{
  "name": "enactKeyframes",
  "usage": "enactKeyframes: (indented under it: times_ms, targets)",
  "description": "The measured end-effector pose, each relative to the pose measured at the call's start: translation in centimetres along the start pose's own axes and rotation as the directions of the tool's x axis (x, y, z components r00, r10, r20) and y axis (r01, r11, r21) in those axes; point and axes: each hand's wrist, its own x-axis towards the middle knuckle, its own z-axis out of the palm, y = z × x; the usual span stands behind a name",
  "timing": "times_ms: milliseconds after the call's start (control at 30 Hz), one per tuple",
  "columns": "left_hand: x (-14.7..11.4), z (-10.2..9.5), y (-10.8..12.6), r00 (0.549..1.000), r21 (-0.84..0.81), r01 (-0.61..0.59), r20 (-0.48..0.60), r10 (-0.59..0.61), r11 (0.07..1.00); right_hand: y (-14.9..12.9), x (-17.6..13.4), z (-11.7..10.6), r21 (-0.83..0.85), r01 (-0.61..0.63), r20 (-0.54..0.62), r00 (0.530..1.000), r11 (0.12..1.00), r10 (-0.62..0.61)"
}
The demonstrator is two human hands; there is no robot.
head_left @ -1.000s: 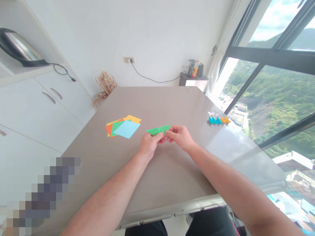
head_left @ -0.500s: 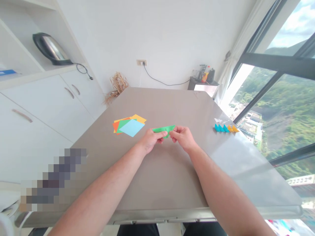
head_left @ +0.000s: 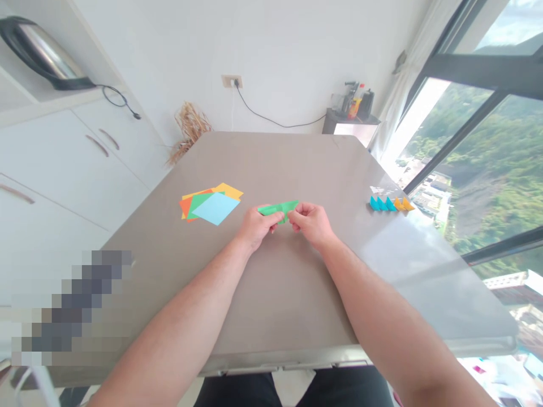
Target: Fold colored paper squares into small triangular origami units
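Note:
A folded piece of green paper (head_left: 278,208) is held over the middle of the table, its long upper edge running between both hands. My left hand (head_left: 259,223) grips its left part, thumb lying across the front. At its right end, the thumb and forefinger of my right hand (head_left: 311,221) pinch the paper's edge. The fingers cover part of the folds. Left of my hands lies a spread of coloured paper sheets (head_left: 217,208), light blue on top, with green, orange and yellow beneath.
Several small folded paper pieces (head_left: 390,204), blue and orange, stand in a row on the table (head_left: 280,299) near its right edge. A blurred-out patch (head_left: 80,299) covers the left front. A kettle (head_left: 46,53) sits on a shelf; windows are at right.
The view has shifted, so the room appears displaced. Both hands keep hold of the green paper, and the right fingers have moved slightly against its edge.

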Motion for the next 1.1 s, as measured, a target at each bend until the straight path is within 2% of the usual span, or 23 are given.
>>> enactKeyframes:
  times_ms: [233,467,567,667,767,1000,1100]
  targets:
    - [-0.1,0.3,-0.5,0.994,0.011,-0.057,-0.091,0.058,0.998,0.1,-0.1,0.5,0.029,-0.043,0.023,0.999,0.999,0.043]
    - [-0.4,0.9,-0.2,0.991,-0.054,-0.006,-0.134,-0.001,0.999,-0.2,-0.4,0.7,-0.081,0.0,-0.032,0.999,0.997,-0.003]
    - [-0.5,1.1,0.1,0.99,-0.088,0.009,-0.14,-0.022,0.996,-0.4,-0.7,0.8,-0.07,-0.012,-0.047,0.999,0.997,0.009]
    - [-0.6,1.2,0.3,0.989,-0.095,0.003,-0.15,-0.017,0.995,-0.5,-0.8,0.9,0.0,-0.032,0.004,0.999,1.0,0.032]
    - [-0.6,1.2,0.3,0.986,-0.087,-0.009,-0.166,-0.005,0.996,-0.3,-0.7,0.9,0.002,-0.05,0.051,0.997,0.999,0.05]
    - [-0.7,1.2,0.3,0.978,-0.097,-0.009,-0.207,-0.012,0.995,-0.1,-0.6,0.9,-0.001,0.002,0.079,0.997,1.0,-0.002]
    - [-0.8,1.3,0.6,0.984,-0.105,-0.014,-0.177,-0.005,0.994,-0.1,-0.8,1.1,0.015,-0.019,0.06,0.998,1.0,0.018]
